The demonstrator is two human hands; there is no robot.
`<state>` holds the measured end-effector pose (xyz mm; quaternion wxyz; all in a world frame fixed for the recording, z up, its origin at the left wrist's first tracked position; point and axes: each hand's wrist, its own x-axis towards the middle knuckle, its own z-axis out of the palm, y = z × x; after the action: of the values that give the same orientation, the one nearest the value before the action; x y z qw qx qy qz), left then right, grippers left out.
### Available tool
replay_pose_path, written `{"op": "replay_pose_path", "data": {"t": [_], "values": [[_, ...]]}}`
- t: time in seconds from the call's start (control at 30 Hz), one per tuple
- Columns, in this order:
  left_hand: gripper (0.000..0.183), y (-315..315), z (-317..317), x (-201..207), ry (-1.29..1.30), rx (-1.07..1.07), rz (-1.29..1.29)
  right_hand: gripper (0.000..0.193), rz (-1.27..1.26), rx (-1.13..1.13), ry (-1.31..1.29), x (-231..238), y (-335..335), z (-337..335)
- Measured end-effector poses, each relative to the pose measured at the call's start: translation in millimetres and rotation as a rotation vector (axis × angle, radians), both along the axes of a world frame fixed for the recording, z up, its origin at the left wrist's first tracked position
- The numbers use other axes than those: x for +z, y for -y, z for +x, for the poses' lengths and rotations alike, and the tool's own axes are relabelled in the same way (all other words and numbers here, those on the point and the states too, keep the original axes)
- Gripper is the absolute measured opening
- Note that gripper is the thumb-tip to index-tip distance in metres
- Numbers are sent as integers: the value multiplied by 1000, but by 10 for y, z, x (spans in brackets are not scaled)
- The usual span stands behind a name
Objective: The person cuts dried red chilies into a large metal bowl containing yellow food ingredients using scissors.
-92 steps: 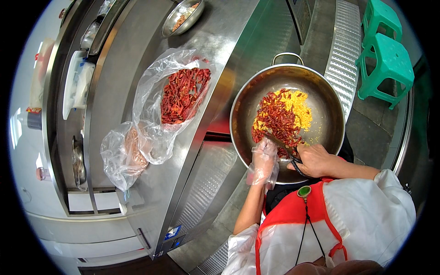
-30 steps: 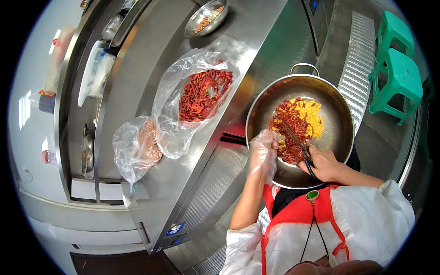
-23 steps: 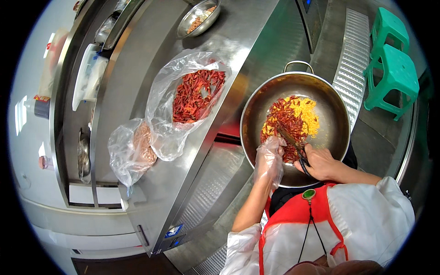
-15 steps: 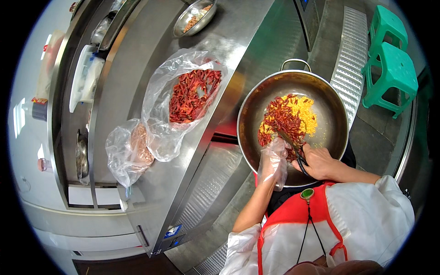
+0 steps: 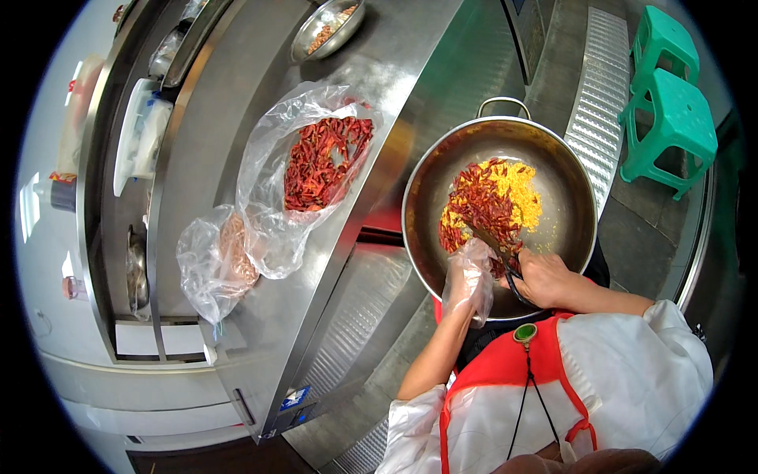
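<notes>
A wide steel pot [image 5: 565,170] stands in front of me, holding a heap of cut dried red chilies [image 5: 482,197] beside yellow crumbly grains [image 5: 518,189]. In a clear plastic glove, my left hand [image 5: 470,272] is closed at the near side of the heap, its fingers round dried chilies that are mostly hidden. My right hand [image 5: 546,278] is bare and grips black-handled scissors [image 5: 517,286]. Their dark blades reach left over the chilies, right by the gloved fingertips. Both hands are over the pot's near part.
On the steel counter [image 5: 379,99] to the left lie an open clear bag of dried chilies [image 5: 328,162] and a smaller bag of brownish pieces [image 5: 237,251]. A metal bowl [image 5: 341,35] sits at the far end. Green plastic stools [image 5: 679,118] stand at far right.
The view has shifted slightly, so everything sits a little further left. The scissors have turned a little and their handles look closer together. Both hands remain at the same part of the pot.
</notes>
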<state>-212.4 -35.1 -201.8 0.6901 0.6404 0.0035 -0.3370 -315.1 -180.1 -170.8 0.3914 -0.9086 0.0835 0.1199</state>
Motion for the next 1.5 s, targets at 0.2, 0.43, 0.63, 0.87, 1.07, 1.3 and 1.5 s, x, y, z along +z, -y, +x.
{"op": "replay_pose_path", "data": {"t": [0.2, 0.43, 0.63, 0.87, 1.07, 1.3, 1.5], "values": [[12, -2, -12, 11, 18, 75, 56, 64, -29, -11, -21, 15, -10, 20], [12, -80, 35, 195, 30, 105, 66, 66, -28, 45, -72, 80, 17, 43], [10, -130, 28, 75, 144, -32, 120, 65, -21, 99, -99, 99, 15, 41], [10, -78, -30, 62, 108, 30, 19, 74, -26, 113, -99, 92, 14, 38], [10, -83, -27, -4, 104, 16, -1, 62, -1, 74, -56, 60, -6, 23], [18, -64, -40, 138, 149, -24, 146, 67, -40, 41, -5, -53, -27, 10], [24, -82, 16, 237, 203, 1, 199, 73, -46, 30, -53, 45, 14, 44]]}}
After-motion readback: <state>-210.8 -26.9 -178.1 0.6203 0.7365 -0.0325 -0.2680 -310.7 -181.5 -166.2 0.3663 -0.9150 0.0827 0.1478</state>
